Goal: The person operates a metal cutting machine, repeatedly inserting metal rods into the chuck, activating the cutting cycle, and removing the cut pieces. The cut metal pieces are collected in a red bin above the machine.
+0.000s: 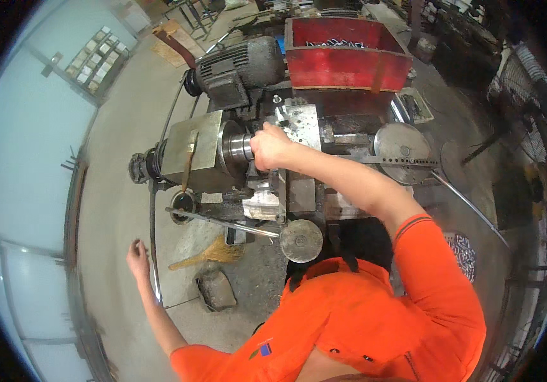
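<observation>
My right hand (271, 148) is closed at the end of the shiny round spindle (240, 148) of a lathe-like machine. Its fingers hide whatever they grip there. Off to the left, beside a long thin rod (153, 235), my left hand (138, 260) is held out with its fingers curled. What it holds, if anything, is too small to make out. A brush (190, 159) lies across the flat metal cover (181, 149) of the spindle housing. Just right of my right hand is a drilled metal block (303, 121).
Behind the machine stand a motor (241, 67) and a red bin (350, 70) with small metal parts inside. A lever with a round disc (301, 240) projects toward me; another disc (404, 149) sits right. On the floor are a straw broom (213, 253) and a dustpan (217, 291).
</observation>
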